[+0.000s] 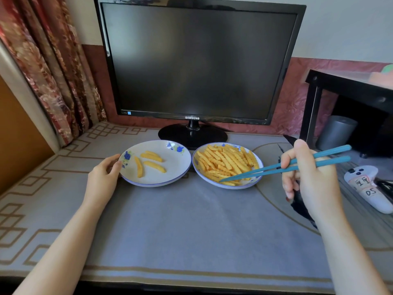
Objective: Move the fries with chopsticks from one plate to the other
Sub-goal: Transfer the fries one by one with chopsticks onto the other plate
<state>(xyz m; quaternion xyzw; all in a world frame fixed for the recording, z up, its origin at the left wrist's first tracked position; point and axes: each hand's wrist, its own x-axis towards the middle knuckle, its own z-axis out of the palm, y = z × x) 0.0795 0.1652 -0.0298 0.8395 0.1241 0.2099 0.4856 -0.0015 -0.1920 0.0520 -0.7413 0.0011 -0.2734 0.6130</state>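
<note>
Right hand (314, 177) pinches slim teal chopsticks (276, 169) over crinkled fries (225, 160)

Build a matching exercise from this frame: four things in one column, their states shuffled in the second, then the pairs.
1 left plate
2 right plate
3 chopsticks
4 monitor

A heaped with fries
B screen dark, behind both plates
C few fries, left hand holds its rim
D gripped by right hand, tips in the heap

Pairs: 1-C, 2-A, 3-D, 4-B
</note>
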